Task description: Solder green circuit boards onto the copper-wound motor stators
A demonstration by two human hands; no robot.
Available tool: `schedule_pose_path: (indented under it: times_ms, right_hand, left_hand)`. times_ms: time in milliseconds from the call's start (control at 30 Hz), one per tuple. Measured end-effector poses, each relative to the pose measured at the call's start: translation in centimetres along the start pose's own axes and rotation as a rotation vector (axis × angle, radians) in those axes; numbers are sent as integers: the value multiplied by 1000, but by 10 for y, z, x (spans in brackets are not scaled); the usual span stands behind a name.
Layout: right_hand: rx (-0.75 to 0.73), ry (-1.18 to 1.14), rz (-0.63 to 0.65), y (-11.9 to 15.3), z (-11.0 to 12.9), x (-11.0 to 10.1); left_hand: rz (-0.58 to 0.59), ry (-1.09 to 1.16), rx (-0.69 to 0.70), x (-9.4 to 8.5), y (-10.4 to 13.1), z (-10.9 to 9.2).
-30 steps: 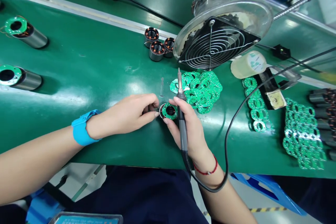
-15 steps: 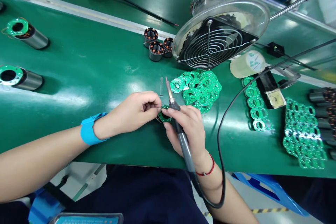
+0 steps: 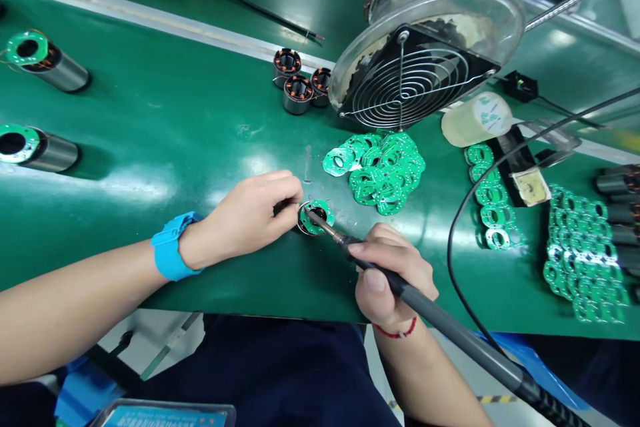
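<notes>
My right hand [image 3: 397, 270] grips a soldering iron [image 3: 453, 325] like a pen, its tip angled left onto a round green circuit board [image 3: 325, 207]. The board is ring-shaped and sits on top of a motor stator with dark windings, most of which is hidden under it. At the board's left edge, my left hand [image 3: 257, 210] has thumb and fingers pinched together. What lies in that pinch is hidden, though thin wires show beside the fingertips. A blue strap circles the left wrist.
Behind the hands lies a heap of ring boards [image 3: 385, 173], under a fume extractor fan [image 3: 405, 80]. Several stators [image 3: 298, 95] stand near the rail. Board panels [image 3: 585, 253] and a solder sponge [image 3: 531, 187] are at right, two motors [image 3: 63, 70] at left. The iron's cable [image 3: 453, 233] loops across the right.
My right hand has moved right and turned the soldering iron from pointing up and away to resting its tip on the board. The left hand stays at the board's edge.
</notes>
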State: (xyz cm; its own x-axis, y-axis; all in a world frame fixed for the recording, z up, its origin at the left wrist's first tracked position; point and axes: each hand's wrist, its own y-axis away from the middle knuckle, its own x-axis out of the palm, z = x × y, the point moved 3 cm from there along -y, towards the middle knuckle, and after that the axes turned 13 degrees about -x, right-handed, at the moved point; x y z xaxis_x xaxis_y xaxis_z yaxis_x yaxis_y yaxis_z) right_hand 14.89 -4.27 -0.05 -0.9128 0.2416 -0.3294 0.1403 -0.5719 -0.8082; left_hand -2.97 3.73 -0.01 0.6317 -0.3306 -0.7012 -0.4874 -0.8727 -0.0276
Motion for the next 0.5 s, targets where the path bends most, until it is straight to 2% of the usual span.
schedule_pose_path:
  times_ms: [167,300,367,500]
  right_hand:
    - [-29,9,33,-1,0,-1]
    - [71,83,16,4,-5,1]
    - [138,146,113,3,-9,6]
    - [148,202,441,-3,-14,19]
  left_hand:
    - [0,-23,12,0,1,-1]
    - [-6,-77,33,0,2,0]
    - [-10,-107,50,1,2,0]
    - [0,-148,70,0,2,0]
